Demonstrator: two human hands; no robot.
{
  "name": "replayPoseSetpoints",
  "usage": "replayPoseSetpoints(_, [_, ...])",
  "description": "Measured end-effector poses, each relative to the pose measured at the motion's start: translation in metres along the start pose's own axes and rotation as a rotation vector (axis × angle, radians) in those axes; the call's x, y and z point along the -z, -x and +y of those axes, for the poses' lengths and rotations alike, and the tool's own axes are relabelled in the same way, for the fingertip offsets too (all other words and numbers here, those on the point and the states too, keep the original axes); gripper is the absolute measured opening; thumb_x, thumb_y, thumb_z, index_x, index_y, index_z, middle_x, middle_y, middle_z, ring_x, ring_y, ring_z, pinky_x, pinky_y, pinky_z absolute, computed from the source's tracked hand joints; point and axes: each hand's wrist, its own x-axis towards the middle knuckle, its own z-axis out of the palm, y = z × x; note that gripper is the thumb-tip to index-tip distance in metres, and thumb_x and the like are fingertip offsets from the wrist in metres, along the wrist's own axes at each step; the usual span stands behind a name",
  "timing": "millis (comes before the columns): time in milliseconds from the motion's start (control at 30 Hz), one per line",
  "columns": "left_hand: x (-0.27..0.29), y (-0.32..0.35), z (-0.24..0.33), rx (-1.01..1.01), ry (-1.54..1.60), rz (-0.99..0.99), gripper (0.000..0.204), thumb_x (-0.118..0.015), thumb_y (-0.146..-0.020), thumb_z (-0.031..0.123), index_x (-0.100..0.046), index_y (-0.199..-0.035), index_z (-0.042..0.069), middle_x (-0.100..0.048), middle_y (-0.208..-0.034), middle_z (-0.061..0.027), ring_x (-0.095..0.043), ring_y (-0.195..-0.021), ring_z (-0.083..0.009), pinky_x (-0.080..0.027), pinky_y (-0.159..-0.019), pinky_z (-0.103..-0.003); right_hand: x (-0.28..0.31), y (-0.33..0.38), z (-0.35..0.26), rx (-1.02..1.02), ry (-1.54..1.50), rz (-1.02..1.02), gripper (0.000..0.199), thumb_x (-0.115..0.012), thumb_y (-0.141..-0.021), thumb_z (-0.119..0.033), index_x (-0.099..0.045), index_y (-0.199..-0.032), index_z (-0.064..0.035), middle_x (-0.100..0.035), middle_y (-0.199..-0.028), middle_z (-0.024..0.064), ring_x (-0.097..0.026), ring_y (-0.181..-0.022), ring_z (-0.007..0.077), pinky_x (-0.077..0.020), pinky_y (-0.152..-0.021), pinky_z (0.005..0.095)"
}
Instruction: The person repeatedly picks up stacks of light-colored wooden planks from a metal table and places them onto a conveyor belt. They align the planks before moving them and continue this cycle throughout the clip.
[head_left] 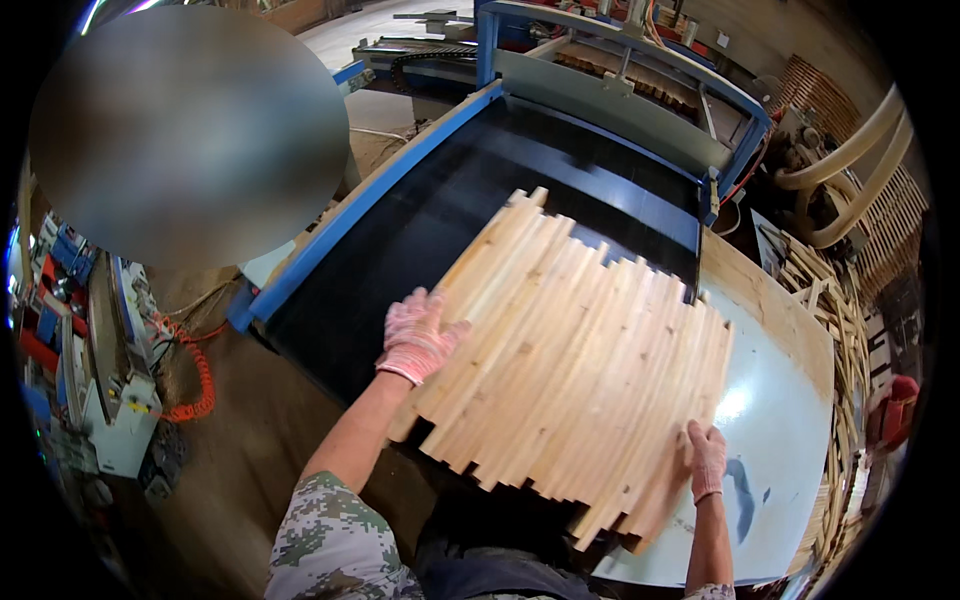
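Note:
A wide sheet of pale wooden strips (pixel 570 370), laid side by side with uneven ends, lies tilted in front of me. It reaches from the black conveyor belt (pixel 400 235) at its far left over toward the light blue tabletop (pixel 775 410) on the right. My left hand (pixel 420 335), in a pink and white glove, grips the sheet's left edge with the thumb on top. At the near right edge, my gloved right hand (pixel 707 460) is closed on the outer strips; its fingertips are partly hidden.
A blue side rail (pixel 370 195) borders the belt, and a blue machine frame (pixel 620 85) spans its far end. Scrap sticks (pixel 835 300) pile up beyond the tabletop. Pale hoses (pixel 850 170) curve at the far right. An orange coiled hose (pixel 205 390) hangs by machinery at left.

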Motion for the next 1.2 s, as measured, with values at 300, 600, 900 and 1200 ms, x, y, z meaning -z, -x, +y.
replayPoseSetpoints(300, [0.034,-0.091,-0.147,0.162,-0.145,-0.129,0.097,-0.046,-0.104,0.069,-0.028,-0.171,0.001,-0.020,-0.180,-0.0241,-0.013,-0.169,-0.0397,-0.002,-0.137,-0.052,-0.151,0.054,-0.157,0.014,-0.078,-0.192,0.050,-0.081,-0.094,-0.045,-0.075,-0.106,0.0025,-0.075,-0.092,0.0088,-0.067,-0.082,0.0156,-0.0547,-0.077,0.0372])
replayPoseSetpoints(600, [-0.043,-0.109,-0.255,-0.052,-0.278,0.424,0.068,-0.068,-0.099,0.053,-0.069,-0.135,-0.005,-0.065,-0.146,-0.0268,-0.055,-0.141,-0.0436,-0.039,-0.124,-0.053,-0.204,0.042,-0.199,0.290,0.112,-0.342,0.049,-0.073,-0.096,-0.045,-0.081,-0.105,0.0025,-0.081,-0.099,0.0232,-0.079,-0.095,0.0383,-0.0626,-0.086,0.0461])
replayPoseSetpoints(900, [-0.017,-0.065,-0.131,-0.346,0.076,0.674,0.053,-0.071,-0.103,0.035,-0.067,-0.139,-0.005,-0.066,-0.147,-0.0235,-0.058,-0.140,-0.0398,-0.045,-0.120,-0.050,-0.165,0.128,-0.045,0.437,-0.562,-0.445,0.053,-0.072,-0.098,-0.027,-0.058,-0.143,-0.0028,-0.072,-0.123,0.0145,-0.065,-0.115,0.0210,-0.0523,-0.101,0.0392])
replayPoseSetpoints(1200, [-0.030,0.118,0.174,-0.554,1.143,0.281,0.050,-0.066,-0.108,0.031,-0.065,-0.143,-0.005,-0.066,-0.147,-0.0190,-0.060,-0.139,-0.0339,-0.047,-0.120,-0.047,-0.049,0.318,0.184,-0.052,-0.989,-0.826,0.060,-0.070,-0.105,-0.034,-0.059,-0.155,-0.0024,-0.069,-0.103,0.0026,-0.060,-0.093,0.0123,-0.0537,-0.084,0.0297])
